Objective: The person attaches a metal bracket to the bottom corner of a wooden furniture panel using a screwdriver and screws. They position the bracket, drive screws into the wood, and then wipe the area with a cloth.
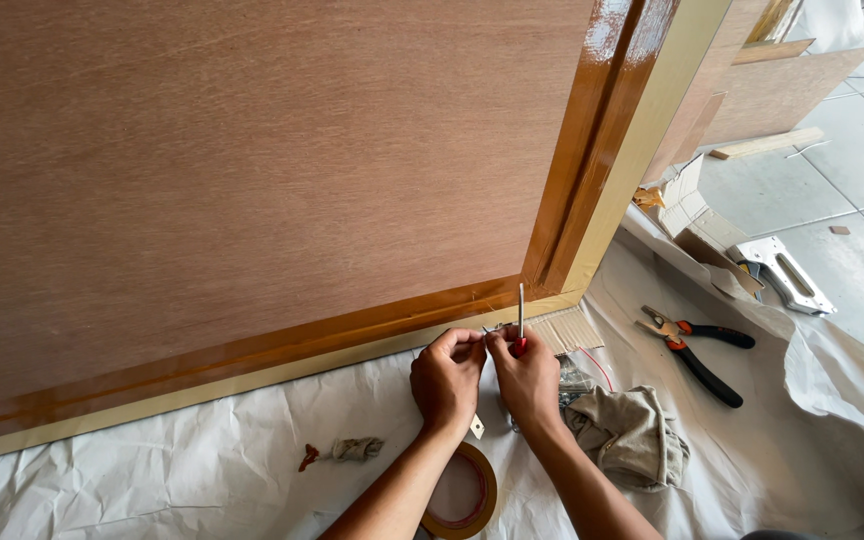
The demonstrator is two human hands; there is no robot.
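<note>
Nearest, at the bottom edge of the white sheet [202, 450] that covers the floor, a roll of tape [462, 492] lies flat just under the person's left forearm. Left of it rests a small crumpled rag with a red tip [342, 450], with bare sheet all around it. To the right of the right forearm sits a bunched beige cloth [632, 435], touching the wrist.

Both arms reach forward and the hands meet at the lower edge of a large wooden panel [252, 170]. The left hand [447, 378] is curled narrow, its fingertips pinching something too small to make out. The right hand [525, 375] is closed around a red-handled screwdriver [521, 325], its thin shaft pointing straight up against the panel's glossy brown border. The two hands touch – right at the panel's bottom right corner, where a pale taped strip [252, 375] runs along the edge.

Just beyond the hands a piece of corrugated cardboard [564, 330] lies at that corner. Further right, well apart on open sheet, lie pliers with black and orange handles [697, 350]. Past them, at the sheet's far right edge, a metal staple gun [782, 270] rests beside a cardboard box [697, 215] – beyond lies grey floor [852, 180] with leaning boards [782, 90].
</note>
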